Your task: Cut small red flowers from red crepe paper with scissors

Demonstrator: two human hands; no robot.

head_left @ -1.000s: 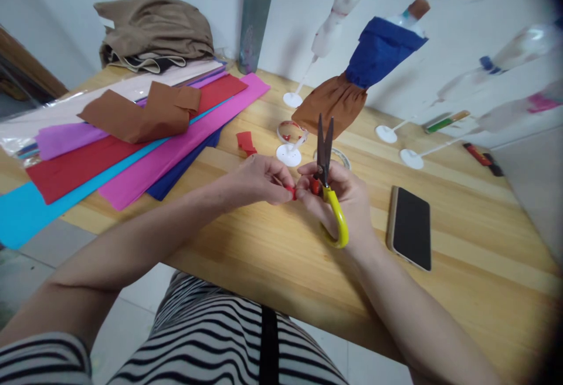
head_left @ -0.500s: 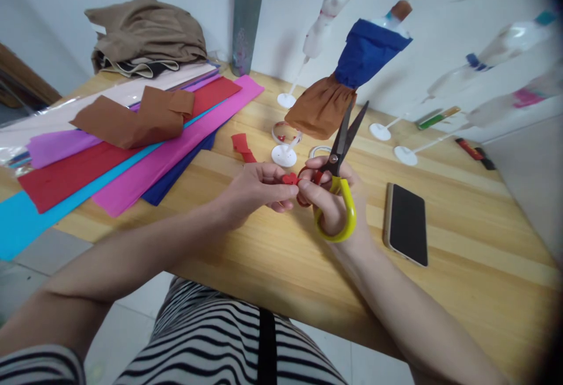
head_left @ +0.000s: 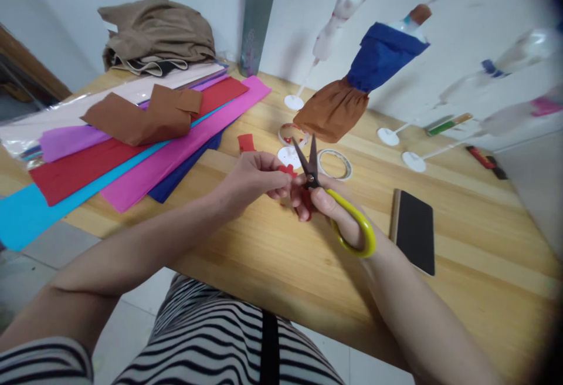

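Note:
Pinched in the fingertips of my left hand (head_left: 259, 178) is a small red paper piece (head_left: 288, 170). My right hand (head_left: 328, 206) is closed on yellow-handled scissors (head_left: 361, 233), whose dark blades are parted and point up and away. Some red material also shows beneath the fingers of my right hand, partly hidden. A red strip (head_left: 246, 142) lies on the table just beyond my left hand. Behind the scissors are a roll of white tape (head_left: 335, 164) and a patterned ring (head_left: 287, 134).
Several mannequins on white stands line the back, one dressed in a blue top (head_left: 382, 56) and brown skirt (head_left: 332, 109). Coloured paper sheets (head_left: 185, 138) and folded brown cloth (head_left: 162, 30) lie left. A bottle (head_left: 257, 27) stands behind; a phone (head_left: 413, 229) lies right.
The scissors have tilted and moved left, their blades now near the red piece. The white tape roll shows more fully. The whole scene has shifted slightly right in view.

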